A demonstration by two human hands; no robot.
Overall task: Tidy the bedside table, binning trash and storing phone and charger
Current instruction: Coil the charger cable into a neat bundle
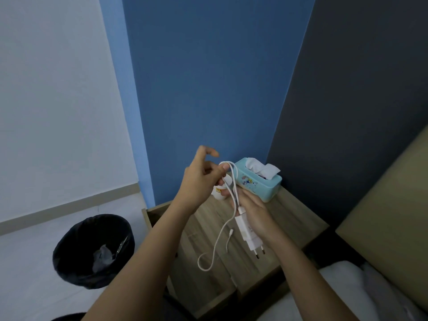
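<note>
Charger [248,235]: white plug brick, up in the air above the wood counter [298,218]. It lies along the palm of the right hand [253,208], pins pointing to approx 5 o'clock, past the wrist. Right hand is palm-up, rolled a bit to the left, w/ fingers reaching fairly straight toward 11 o'clock. The brick's top end and several cable strands sit against the palm. How the thumb lies can't be read, but the hand has hold of the brick.

Cable [217,240]: white, runs from the brick's top up to 11 o'clock, loops over the left hand's fingertips and comes back down. The rest hangs slack at 7 o'clock of the brick in a low U-bend. The free end w/ its small connector dangles just left of the brick.

Left hand [200,179]: raised at 10 o'clock of the right hand, back of hand to camera, wrist bent. Thumb + curled fingers pinch the cable loop; the index finger sticks up, crooked, off the cable. Both forearms come in from the bottom edge.

Around:
- Teal tissue box [260,184] at 1 o'clock of the hands, at the counter's back corner, white tissue poking out.
- Small white cup [219,193], partly hidden behind the left hand.
- Black-lined bin [69,256] on the floor at 8 o'clock of the counter, crumpled trash inside.
- White pillow [342,283] at 4 o'clock and tan headboard [393,205] at 3 o'clock.
</note>
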